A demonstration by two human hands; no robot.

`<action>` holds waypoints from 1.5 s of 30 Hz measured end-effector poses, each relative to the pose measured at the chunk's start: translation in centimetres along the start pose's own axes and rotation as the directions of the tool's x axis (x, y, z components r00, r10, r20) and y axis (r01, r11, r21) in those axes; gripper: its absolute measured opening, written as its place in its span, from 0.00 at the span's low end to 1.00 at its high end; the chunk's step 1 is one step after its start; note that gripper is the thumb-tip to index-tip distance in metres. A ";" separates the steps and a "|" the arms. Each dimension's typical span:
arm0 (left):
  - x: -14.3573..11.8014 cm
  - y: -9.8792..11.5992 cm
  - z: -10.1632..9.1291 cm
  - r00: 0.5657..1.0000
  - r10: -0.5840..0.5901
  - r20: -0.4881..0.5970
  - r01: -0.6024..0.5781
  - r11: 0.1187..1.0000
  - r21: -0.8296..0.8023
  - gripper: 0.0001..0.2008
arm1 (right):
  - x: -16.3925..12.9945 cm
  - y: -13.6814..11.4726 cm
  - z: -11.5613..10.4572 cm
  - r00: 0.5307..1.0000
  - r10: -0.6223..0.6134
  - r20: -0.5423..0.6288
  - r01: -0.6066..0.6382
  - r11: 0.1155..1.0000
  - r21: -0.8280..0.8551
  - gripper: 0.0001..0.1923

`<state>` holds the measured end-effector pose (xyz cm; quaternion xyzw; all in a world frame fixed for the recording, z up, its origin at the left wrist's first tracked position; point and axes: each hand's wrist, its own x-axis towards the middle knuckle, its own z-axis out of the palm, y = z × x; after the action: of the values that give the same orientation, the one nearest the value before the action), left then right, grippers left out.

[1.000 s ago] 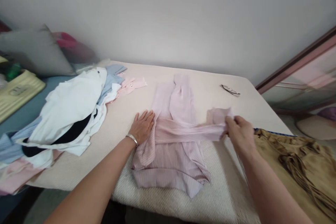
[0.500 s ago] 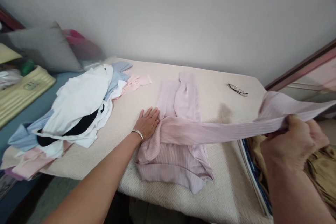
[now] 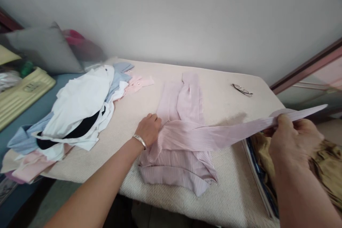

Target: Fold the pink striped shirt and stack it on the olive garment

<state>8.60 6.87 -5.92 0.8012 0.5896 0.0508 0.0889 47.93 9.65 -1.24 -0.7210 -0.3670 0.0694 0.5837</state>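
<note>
A pale pink ribbed shirt [image 3: 181,160] lies partly folded on the cream-covered surface. My left hand [image 3: 149,128], with a silver bracelet at the wrist, is at the shirt's left edge; its fingers are curled down and closed on the cloth, their tips partly hidden. Off to the right, my right hand [image 3: 295,137] grips the end of one long sleeve [image 3: 213,137] and holds it stretched out above the surface. The sleeve's loose end sticks out beyond the right fist.
On the left is a heap of white, blue and pink clothes [image 3: 77,103]. Eyeglasses [image 3: 242,89] rest at the back right. Brown folded cloth [image 3: 330,171] lies under my right forearm. A grey cushion [image 3: 44,48] and a yellow plastic container [image 3: 29,91] stand far left, and a wall runs behind.
My left hand's fingers have curled from lying flat to closed on the shirt. My right hand has shifted slightly left, and the sleeve's loose end has dropped flatter.
</note>
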 end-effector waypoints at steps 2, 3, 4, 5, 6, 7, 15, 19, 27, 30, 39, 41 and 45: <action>-0.7 0.5 -0.9 0.995 0.001 0.102 0.014 0.989 -0.145 0.10 | -0.1 -0.2 0.4 1.000 0.001 0.012 -0.002 0.999 0.053 0.08; -1.0 0.5 -1.1 0.987 0.027 0.161 0.009 0.976 -0.218 0.07 | -0.2 -0.3 0.5 1.000 -0.001 0.028 -0.001 0.996 0.090 0.07; -1.2 0.4 -1.2 0.976 0.060 0.209 0.000 0.961 -0.278 0.06 | -0.4 -0.4 0.6 0.999 -0.001 0.049 -0.005 0.992 0.128 0.06; -1.5 0.3 -1.1 0.966 0.092 0.243 -0.010 0.947 -0.320 0.05 | -0.5 -0.4 0.7 0.997 -0.002 0.071 -0.009 0.986 0.164 0.06; -1.6 0.1 -1.0 0.958 0.113 0.264 -0.014 0.937 -0.348 0.05 | -0.6 -0.5 0.8 0.995 -0.007 0.098 -0.012 0.981 0.194 0.07; -1.8 -0.1 -0.9 0.953 0.122 0.277 -0.011 0.929 -0.369 0.05 | -0.6 -0.5 0.9 0.992 -0.017 0.126 -0.011 0.975 0.220 0.08; -2.0 -0.7 -0.7 0.932 0.054 0.359 0.110 0.901 -0.420 0.05 | 0.4 1.8 1.8 0.939 -0.082 0.334 -0.020 0.956 0.292 0.21; -2.0 -0.5 -1.0 0.920 0.054 0.388 0.122 0.902 -0.415 0.04 | -0.8 3.6 2.4 0.761 0.184 0.623 -0.056 0.974 -0.220 0.25; -2.1 0.2 -1.2 0.896 0.107 0.430 0.087 0.909 -0.408 0.08 | -5.7 4.0 5.6 0.651 0.410 0.639 -0.073 0.871 -0.485 0.23; -2.1 0.2 -1.1 0.892 0.103 0.441 0.099 0.906 -0.412 0.12 | -5.3 4.9 6.2 0.722 0.352 0.595 -0.024 0.873 -0.487 0.18; -3.1 1.6 -0.9 0.901 0.079 0.427 0.035 0.967 -0.252 0.25 | -1.8 5.2 3.2 0.504 0.476 0.721 0.031 0.824 -0.566 0.09; -3.5 2.1 -0.9 0.908 0.058 0.415 0.033 0.977 -0.209 0.25 | -0.5 4.6 3.6 0.643 0.409 0.648 0.091 0.799 -0.595 0.13; -4.1 2.8 -1.2 0.903 0.059 0.426 0.021 0.983 -0.182 0.21 | 3.7 3.4 6.9 0.838 0.252 0.484 0.153 0.743 -0.652 0.21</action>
<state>9.81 2.28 -4.11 0.7869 0.5405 -0.0721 0.2890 48.48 17.21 -5.17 -0.8405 -0.4966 0.1510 0.1553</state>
